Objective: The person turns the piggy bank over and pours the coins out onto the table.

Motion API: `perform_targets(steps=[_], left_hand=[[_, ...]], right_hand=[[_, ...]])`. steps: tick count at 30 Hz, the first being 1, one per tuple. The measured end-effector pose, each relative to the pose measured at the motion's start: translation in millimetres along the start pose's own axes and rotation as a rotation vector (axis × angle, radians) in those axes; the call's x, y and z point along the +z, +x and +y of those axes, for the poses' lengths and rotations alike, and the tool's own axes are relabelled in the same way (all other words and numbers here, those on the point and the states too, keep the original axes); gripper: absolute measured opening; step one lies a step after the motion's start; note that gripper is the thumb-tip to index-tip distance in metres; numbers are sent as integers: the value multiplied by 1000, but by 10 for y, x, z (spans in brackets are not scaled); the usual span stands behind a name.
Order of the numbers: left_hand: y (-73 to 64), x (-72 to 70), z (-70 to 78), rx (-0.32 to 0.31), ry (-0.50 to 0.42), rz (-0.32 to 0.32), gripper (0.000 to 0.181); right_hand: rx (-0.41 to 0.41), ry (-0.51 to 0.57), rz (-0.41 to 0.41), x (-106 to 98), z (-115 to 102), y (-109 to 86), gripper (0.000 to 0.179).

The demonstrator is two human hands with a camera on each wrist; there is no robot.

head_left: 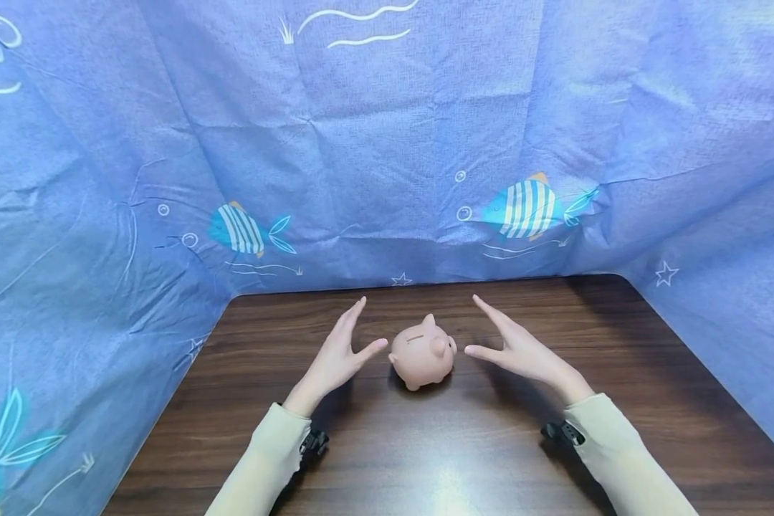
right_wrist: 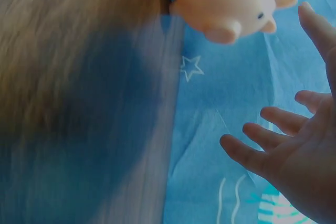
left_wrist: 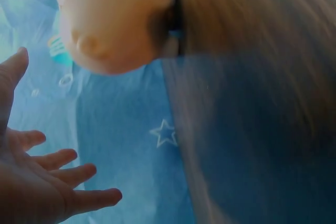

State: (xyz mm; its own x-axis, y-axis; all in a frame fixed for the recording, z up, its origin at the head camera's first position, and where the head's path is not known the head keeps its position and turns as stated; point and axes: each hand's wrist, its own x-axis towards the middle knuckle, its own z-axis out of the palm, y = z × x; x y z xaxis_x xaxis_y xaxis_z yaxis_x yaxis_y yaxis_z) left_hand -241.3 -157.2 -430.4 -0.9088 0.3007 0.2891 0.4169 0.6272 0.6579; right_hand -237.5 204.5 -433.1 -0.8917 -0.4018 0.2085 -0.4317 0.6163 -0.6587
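Observation:
A pink piggy bank (head_left: 421,356) stands on the dark wooden table (head_left: 419,444), its coin slot facing up and its snout turned to the right. My left hand (head_left: 335,358) is to its left, fingers spread and thumb pointing at the tail end. On the other side my right hand (head_left: 522,349) is held with fingers extended, the thumb near the snout. A gap shows between each hand and the bank. In the left wrist view the bank's rounded rear (left_wrist: 118,24) appears above my spread fingers; its face and ears (right_wrist: 231,3) show in the right wrist view.
A blue cloth (head_left: 374,158) printed with striped fish, stars and bubbles hangs behind the table and along both sides. Black wrist cameras (head_left: 314,443) sit at the cuffs of my light sleeves (head_left: 626,451). Light reflects off the table's near part.

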Motion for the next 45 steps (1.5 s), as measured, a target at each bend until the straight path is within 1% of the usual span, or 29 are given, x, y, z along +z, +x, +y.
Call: perform_targets(steps=[6,9,12,16,19,21,24,31,35,37,41,45], left_hand=[[17,178,62,16,9,-77,91],[15,256,101,30,23,-128,94],[13,320,132,49,35,-179,97],[13,380,142,61,56,-228,100],[6,418,138,59,65,-261,102],[3,443,128,52,63,-282,104],[10,471,113,42,43,-303,105],[28,498,109,41,10,-321,107],[43,495,116,53,-7,-328,105],[52,485,124,60,-21,-331,104],[96,411,177,84,-50,-316,103],[175,252,299,128,-70,-270,103]], right_hand=[[-35,26,-64,188,-34,96,98],[-41,31,-96,278,-50,142,100],[-41,62,-131,350,-78,184,103],[-58,117,-177,421,-102,222,105],[-74,128,-203,465,-94,236,107],[-80,127,-212,482,-78,246,107],[-75,152,-224,483,-53,259,108],[-42,228,-265,458,-40,233,104],[-25,245,-259,433,-65,222,103],[-18,244,-242,407,-90,222,103],[-11,243,-203,320,-170,241,102],[-32,246,-156,174,-309,275,102]])
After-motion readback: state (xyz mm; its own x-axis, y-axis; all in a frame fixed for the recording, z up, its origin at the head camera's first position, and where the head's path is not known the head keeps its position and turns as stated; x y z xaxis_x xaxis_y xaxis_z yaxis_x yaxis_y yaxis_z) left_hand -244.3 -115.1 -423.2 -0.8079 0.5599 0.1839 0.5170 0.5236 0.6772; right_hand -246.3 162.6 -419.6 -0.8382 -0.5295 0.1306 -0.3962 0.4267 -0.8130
